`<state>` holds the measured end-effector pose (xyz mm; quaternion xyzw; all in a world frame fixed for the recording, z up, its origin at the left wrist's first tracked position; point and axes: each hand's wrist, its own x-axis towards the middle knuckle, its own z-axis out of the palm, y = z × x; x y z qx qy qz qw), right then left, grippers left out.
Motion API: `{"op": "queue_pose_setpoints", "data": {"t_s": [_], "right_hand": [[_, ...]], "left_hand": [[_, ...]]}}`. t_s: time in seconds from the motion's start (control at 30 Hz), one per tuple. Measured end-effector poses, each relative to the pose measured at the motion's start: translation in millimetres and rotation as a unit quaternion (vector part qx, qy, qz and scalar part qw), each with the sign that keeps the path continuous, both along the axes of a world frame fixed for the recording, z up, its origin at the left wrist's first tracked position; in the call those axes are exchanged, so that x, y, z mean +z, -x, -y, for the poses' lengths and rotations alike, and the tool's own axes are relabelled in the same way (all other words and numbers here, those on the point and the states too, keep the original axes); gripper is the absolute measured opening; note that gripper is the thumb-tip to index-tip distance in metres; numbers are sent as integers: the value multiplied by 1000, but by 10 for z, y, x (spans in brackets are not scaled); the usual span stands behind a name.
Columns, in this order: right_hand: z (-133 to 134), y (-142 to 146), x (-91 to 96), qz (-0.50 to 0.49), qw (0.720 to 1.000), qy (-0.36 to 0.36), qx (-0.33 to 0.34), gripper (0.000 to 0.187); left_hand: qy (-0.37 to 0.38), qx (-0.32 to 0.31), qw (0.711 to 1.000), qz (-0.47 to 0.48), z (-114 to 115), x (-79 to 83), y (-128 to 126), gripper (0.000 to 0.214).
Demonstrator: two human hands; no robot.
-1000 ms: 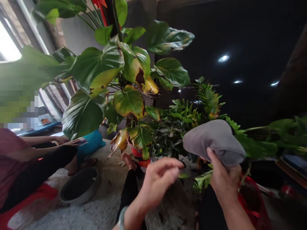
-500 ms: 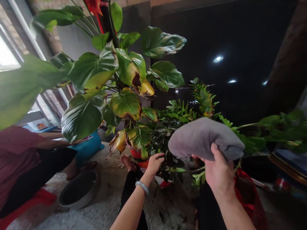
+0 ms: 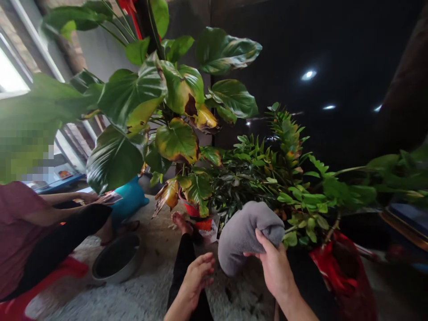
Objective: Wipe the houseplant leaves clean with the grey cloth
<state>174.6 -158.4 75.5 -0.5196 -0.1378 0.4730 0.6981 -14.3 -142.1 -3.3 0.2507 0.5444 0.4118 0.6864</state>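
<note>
A folded grey cloth (image 3: 249, 234) hangs in my right hand (image 3: 274, 263), the thumb on top and the fingers underneath. Its free end droops to the left. My left hand (image 3: 199, 276) is just left of the cloth, apart from it, with fingers loosely curved and nothing in them. Beyond the cloth stand a dark-leaved bushy plant (image 3: 234, 189) and a green plant with small leaves (image 3: 307, 207). A tall plant with big leaves (image 3: 177, 140), some yellowed and browned at the edges, rises further left. The cloth hides part of the bushy plant's base.
At the left a person in a reddish top (image 3: 20, 240) sits on a red stool (image 3: 50, 278), hands on papers. A grey basin (image 3: 117, 258) stands on the floor beside them. A red bag (image 3: 347, 267) is at the right, and a dark glossy panel (image 3: 317, 53) is behind the plants.
My right hand has brought the cloth down and to the left, away from the green plant. My left hand has drawn back from the bushy plant toward me, its fingers spreading.
</note>
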Motion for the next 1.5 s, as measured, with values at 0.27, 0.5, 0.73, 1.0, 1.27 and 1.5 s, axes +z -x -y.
{"op": "queue_pose_setpoints", "data": {"t_s": [0.27,0.5,0.73,1.0,1.27,1.5], "right_hand": [[-57,685,-25,-129,977,-49,160,50],[131,748,-157,-35,969,-16,246,48],[-465,-214,-185,334,935,-43,107,31],[-889,-146,-417,254,958,-36,127,64],[-759,34,-479,-15,971,-8,240,51],[-722,-131,-416,-65,959,-21,273,50]], "left_hand": [[-88,-13,965,248,302,524,-238,48],[0,267,938,221,78,766,-359,14],[-6,245,964,107,8,729,-63,18],[-56,167,984,32,-53,820,42,28],[-201,241,945,95,-964,1457,-18,30],[-30,94,994,37,-660,946,-82,20]]}}
